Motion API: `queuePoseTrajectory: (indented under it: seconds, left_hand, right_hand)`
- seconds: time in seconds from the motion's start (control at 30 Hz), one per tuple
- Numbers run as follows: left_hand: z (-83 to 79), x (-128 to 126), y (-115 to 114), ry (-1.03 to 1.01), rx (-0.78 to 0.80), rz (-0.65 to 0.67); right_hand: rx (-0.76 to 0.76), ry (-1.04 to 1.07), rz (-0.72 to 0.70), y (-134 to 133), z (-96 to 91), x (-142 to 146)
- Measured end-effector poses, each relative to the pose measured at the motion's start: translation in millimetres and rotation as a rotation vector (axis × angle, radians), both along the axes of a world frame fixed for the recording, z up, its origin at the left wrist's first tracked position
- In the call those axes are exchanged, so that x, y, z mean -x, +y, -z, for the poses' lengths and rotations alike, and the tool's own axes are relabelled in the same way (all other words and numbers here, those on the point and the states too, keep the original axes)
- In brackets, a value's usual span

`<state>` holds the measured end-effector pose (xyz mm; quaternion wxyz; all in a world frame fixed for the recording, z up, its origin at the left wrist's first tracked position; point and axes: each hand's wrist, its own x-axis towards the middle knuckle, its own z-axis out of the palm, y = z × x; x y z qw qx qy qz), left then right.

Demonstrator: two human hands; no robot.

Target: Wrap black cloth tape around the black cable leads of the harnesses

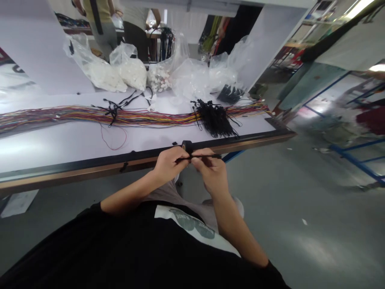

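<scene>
At the front edge of the table, my left hand [169, 162] and my right hand [214, 170] meet in close pinches. A thin black cable [215, 156] runs between the fingertips of both, its end sticking out past my right hand. Just above the fingertips is a roll of black tape [187, 145], close against my left fingers; whether its strip is stuck to the cable is too small to tell. Beyond it on the table lies a pile of short black cables [215, 118], partly over a long bundle of coloured wires [144, 118].
Clear plastic bags of white connectors [132, 74] line the back of the table [81, 138]. A smaller group of black cables [112, 110] crosses the wires on the left. A blue metal frame [355, 158] and a person [339, 52] are at the right.
</scene>
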<state>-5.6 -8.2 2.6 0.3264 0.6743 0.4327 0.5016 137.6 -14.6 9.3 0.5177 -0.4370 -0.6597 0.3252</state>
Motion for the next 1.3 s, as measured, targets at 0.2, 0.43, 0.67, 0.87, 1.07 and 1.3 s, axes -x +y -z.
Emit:
queuePoseTrajectory:
  seconds: [0.2,0.43,0.67,0.87,1.07,1.3]
  left_hand:
    - [1.4,-5.9,-11.8,-0.233,0.081,-0.038]
    - [-12.4,4.7,-1.9,-0.582,0.577,0.332]
    - [5.5,13.0,10.7,-0.682,0.856,0.601]
    - [0.4,13.8,-9.5,-0.556,0.414,0.347]
    - [-5.0,20.0,-14.5,-0.058,0.238,0.47]
    - [5.7,-5.2,-13.1,0.024,0.074,-0.069]
  right_hand:
    - [-0.175,-0.076,0.158,-1.9,6.3,4.3]
    - [-0.216,0.044,0.041,-9.8,8.3,6.6]
    - [0.004,0.169,0.069,-10.0,20.0,2.3]
    - [0.193,0.458,0.097,-2.7,19.9,3.2]
    - [0.097,0.107,0.084,-2.8,6.6,-9.5]
    - [-0.005,-0.058,0.075,-9.3,-0.4,-6.4]
